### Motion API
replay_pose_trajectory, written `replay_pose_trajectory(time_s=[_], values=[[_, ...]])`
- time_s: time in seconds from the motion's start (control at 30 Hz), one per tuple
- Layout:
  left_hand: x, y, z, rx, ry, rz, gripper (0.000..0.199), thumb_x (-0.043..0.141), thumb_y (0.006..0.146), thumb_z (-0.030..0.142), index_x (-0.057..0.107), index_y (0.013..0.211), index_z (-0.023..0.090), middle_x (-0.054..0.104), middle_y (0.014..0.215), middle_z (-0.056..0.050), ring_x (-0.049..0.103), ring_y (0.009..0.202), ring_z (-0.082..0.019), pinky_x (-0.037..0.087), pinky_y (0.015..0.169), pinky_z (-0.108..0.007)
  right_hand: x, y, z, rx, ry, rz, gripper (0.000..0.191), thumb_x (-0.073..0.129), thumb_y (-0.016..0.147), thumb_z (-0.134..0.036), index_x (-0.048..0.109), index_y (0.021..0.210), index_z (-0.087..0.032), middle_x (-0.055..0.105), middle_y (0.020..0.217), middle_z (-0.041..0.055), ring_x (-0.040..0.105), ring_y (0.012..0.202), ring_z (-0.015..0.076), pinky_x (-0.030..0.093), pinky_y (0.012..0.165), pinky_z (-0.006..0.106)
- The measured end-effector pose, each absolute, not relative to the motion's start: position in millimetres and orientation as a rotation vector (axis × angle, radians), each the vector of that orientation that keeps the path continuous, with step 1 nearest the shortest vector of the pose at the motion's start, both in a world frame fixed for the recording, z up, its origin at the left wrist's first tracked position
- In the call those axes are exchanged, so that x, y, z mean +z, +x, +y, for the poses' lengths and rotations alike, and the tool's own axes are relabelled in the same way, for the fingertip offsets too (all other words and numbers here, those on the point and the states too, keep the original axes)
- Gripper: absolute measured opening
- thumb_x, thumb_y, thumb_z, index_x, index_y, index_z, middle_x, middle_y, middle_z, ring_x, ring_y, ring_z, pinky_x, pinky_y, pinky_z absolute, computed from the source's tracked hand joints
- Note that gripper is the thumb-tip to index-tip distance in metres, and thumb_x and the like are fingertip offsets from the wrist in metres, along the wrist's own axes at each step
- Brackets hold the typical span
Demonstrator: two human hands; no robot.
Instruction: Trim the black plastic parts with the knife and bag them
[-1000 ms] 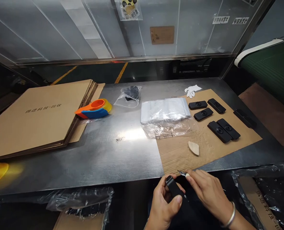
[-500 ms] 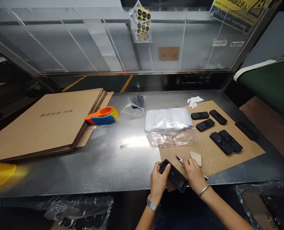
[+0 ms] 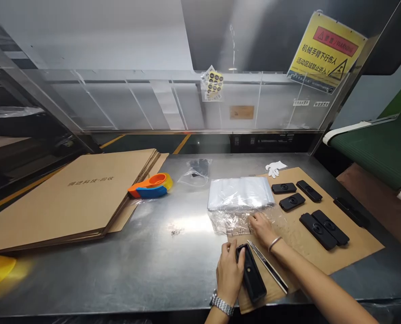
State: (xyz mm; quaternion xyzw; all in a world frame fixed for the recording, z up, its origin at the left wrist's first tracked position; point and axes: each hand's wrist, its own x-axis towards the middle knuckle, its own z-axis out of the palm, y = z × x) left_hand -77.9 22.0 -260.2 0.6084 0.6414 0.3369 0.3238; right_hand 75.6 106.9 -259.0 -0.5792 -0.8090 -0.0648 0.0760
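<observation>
Left hand (image 3: 229, 270): palm down, fingers curled round the black case (image 3: 251, 272), gripping its near-left edge.
Right hand (image 3: 262, 227): reaching forward, fingers spread flat on clear bags (image 3: 236, 221), gripping nothing.
Black case: lying on the cardboard sheet (image 3: 322, 252), beside a blade (image 3: 267, 266).

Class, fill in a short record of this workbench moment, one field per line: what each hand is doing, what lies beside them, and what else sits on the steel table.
Left hand: grips the long black plastic part on the brown cardboard sheet.
Right hand: rests on the loose clear plastic bags.
Between the hands: thin metal blade, lying flat.
Bag stack: behind the right hand.
Other black parts: on the cardboard, to the right.
Left side: flat cardboard boxes, orange-and-blue tape dispenser.
</observation>
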Motion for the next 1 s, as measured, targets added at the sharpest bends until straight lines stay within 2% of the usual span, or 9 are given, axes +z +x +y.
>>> replay_pose_trajectory(time_s=[0.1,0.17,0.33,0.47,0.57,0.63,0.77,1.0], values=[[-260,-83,23,0.949,1.571,1.68,0.038,0.037,0.086,0.036,0.053,0.113,0.015,0.053,0.102,-0.013,0.056,0.091,-0.027,0.042,0.077,-0.037,-263,71,128,-0.287,-1.694,-2.433,0.022,0.048,0.087,-0.016,0.053,0.108,-0.015,0.057,0.104,0.0058,0.054,0.094,0.0188,0.044,0.079,0.036],[-259,-85,25,0.994,1.547,1.664,0.035,0.037,0.086,0.036,0.055,0.108,0.015,0.055,0.1,-0.012,0.057,0.091,-0.026,0.042,0.077,-0.037,-264,69,137,-0.324,-1.674,-2.43,0.023,0.049,0.087,-0.021,0.053,0.109,-0.015,0.056,0.107,0.0059,0.055,0.095,0.019,0.045,0.081,0.039],[-255,-82,39,1.086,1.473,1.562,0.027,0.042,0.083,0.033,0.061,0.096,0.018,0.062,0.092,-0.009,0.059,0.083,-0.024,0.042,0.075,-0.036,-262,73,147,-0.307,-1.615,-2.431,0.014,0.051,0.087,-0.024,0.059,0.092,-0.013,0.06,0.095,0.0036,0.058,0.087,0.0163,0.048,0.077,0.036],[-258,-71,65,1.136,1.337,1.456,0.022,0.047,0.081,0.027,0.063,0.092,0.016,0.065,0.089,-0.009,0.059,0.086,-0.023,0.042,0.081,-0.037,-257,78,145,-0.231,-1.582,-2.357,0.013,0.051,0.087,-0.023,0.059,0.089,-0.013,0.061,0.091,0.0031,0.058,0.085,0.0159,0.048,0.076,0.036],[-264,-57,91,1.119,1.18,1.355,0.022,0.05,0.082,0.027,0.06,0.097,0.014,0.065,0.083,-0.005,0.059,0.065,-0.015,0.047,0.068,-0.034,-253,79,141,-0.139,-1.563,-2.253,0.012,0.051,0.087,-0.022,0.058,0.091,-0.013,0.061,0.089,0.0024,0.058,0.085,0.0161,0.048,0.076,0.036],[-266,-45,108,1.106,1.073,1.281,0.023,0.05,0.084,0.031,0.057,0.097,0.013,0.063,0.082,-0.003,0.057,0.058,-0.011,0.048,0.059,-0.029,-251,80,140,-0.064,-1.555,-2.175,0.012,0.05,0.087,-0.022,0.058,0.092,-0.013,0.061,0.088,0.0019,0.059,0.085,0.0155,0.049,0.074,0.034],[-265,-22,131,1.096,0.927,1.113,0.022,0.05,0.085,0.032,0.058,0.087,0.012,0.061,0.077,-0.001,0.057,0.061,-0.01,0.049,0.056,-0.027,-245,83,141,0.085,-1.547,-2.051,0.014,0.05,0.088,-0.024,0.059,0.087,-0.013,0.062,0.083,0.0008,0.06,0.079,0.0136,0.05,0.07,0.032],[-249,-7,128,1.158,0.833,0.876,0.018,0.054,0.083,0.028,0.058,0.089,0.012,0.062,0.082,-0.002,0.059,0.07,-0.013,0.051,0.063,-0.03,-226,90,129,0.238,-1.549,-1.903,0.017,0.047,0.087,-0.02,0.06,0.078,-0.013,0.063,0.072,0.0003,0.059,0.068,0.0125,0.047,0.064,0.028]])
